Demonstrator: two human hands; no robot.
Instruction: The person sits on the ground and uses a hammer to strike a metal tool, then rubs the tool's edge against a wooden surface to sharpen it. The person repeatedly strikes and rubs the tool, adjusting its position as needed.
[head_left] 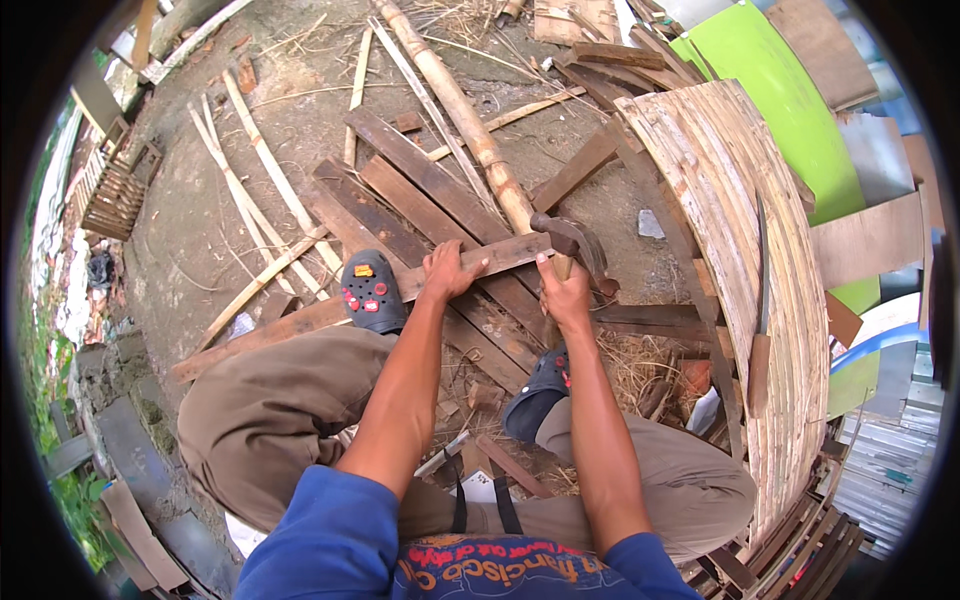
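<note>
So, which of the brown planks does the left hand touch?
The plank lying across the top of the others, its right end beside the hammer head; the planks beneath slant down to the right instead.

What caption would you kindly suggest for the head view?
The right hand grips a hammer while the left hand holds a plank lying across wooden boards.

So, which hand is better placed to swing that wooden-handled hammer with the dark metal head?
Probably the right hand: its grip is closed around the hammer. The left hand holds the flat brown wooden plank, so it looks less free.
</note>
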